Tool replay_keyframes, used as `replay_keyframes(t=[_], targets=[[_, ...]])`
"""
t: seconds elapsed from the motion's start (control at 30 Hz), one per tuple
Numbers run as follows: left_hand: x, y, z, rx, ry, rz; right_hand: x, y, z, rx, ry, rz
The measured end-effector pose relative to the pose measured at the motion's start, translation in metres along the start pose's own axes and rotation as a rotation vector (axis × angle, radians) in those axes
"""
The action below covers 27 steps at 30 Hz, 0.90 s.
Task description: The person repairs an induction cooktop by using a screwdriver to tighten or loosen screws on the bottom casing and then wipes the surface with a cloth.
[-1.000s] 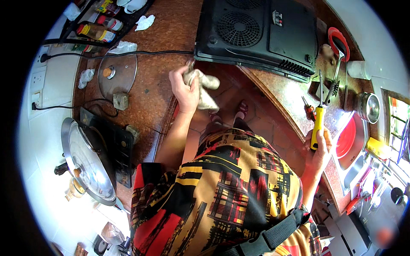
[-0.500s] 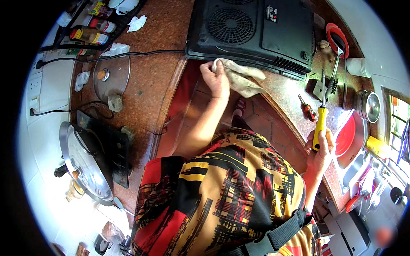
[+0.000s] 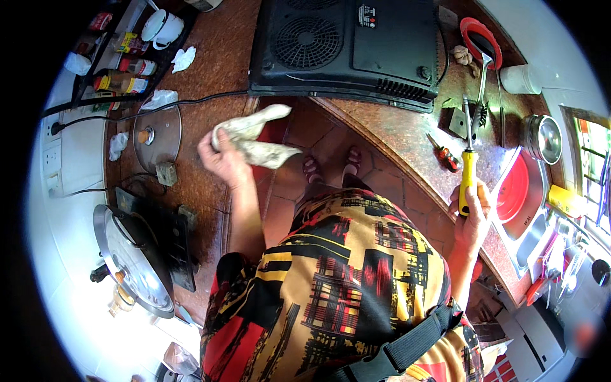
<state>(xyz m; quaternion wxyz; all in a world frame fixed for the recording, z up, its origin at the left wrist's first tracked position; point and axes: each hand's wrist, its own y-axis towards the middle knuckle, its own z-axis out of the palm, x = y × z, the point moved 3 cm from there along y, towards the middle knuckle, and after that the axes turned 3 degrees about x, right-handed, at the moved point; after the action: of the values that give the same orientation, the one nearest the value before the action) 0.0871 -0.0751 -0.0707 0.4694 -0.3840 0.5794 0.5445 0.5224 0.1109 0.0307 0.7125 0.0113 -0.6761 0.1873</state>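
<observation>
My left hand (image 3: 224,158) is closed on a stained pale cloth (image 3: 259,137), which hangs out to the right over the counter's edge and the floor. In my right hand (image 3: 472,213) is a screwdriver (image 3: 468,172) with a yellow handle, its shaft pointing away from me. Ahead, the black induction cooker (image 3: 344,54) lies with its vented underside up, spanning the gap between the two counters. A smaller red and black screwdriver (image 3: 445,155) rests on the right counter, just left of the yellow one. The cloth is apart from the cooker.
On the left counter (image 3: 210,83) are a glass lid (image 3: 167,130), crumpled tissue (image 3: 183,59) and a lidded wok (image 3: 133,261). A black cord (image 3: 191,100) runs from the cooker to the wall. A red basin (image 3: 513,188) sits in the sink at right; a ladle (image 3: 484,70) lies beyond.
My left hand has drawn back from the cooker's near edge and swung left with the cloth. My right hand still holds the yellow screwdriver, a little lower and further left in view.
</observation>
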Motion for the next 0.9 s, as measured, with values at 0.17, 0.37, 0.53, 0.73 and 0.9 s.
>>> replay_keyframes(t=[0.17, 0.37, 0.53, 0.73, 0.9], targets=[[-0.023, 0.033, -0.040, -0.072, 0.134, 0.164, -0.006, 0.002, 0.021, 0.189, -0.102, 0.036], [-0.038, 0.019, -0.056, -0.020, 0.028, -0.032, -0.017, 0.003, 0.058, 0.419, -0.436, 0.099], [-0.042, -0.009, -0.036, 0.062, -0.274, -0.328, -0.025, 0.006, 0.071, 0.480, -0.464, 0.079], [-0.042, -0.005, -0.060, 0.044, -0.281, -0.340, -0.034, 0.009, 0.099, 0.562, -0.405, -0.008], [-0.057, -0.012, -0.090, -0.043, -0.331, -0.369, -0.057, 0.030, 0.169, 0.750, -0.578, -0.352]])
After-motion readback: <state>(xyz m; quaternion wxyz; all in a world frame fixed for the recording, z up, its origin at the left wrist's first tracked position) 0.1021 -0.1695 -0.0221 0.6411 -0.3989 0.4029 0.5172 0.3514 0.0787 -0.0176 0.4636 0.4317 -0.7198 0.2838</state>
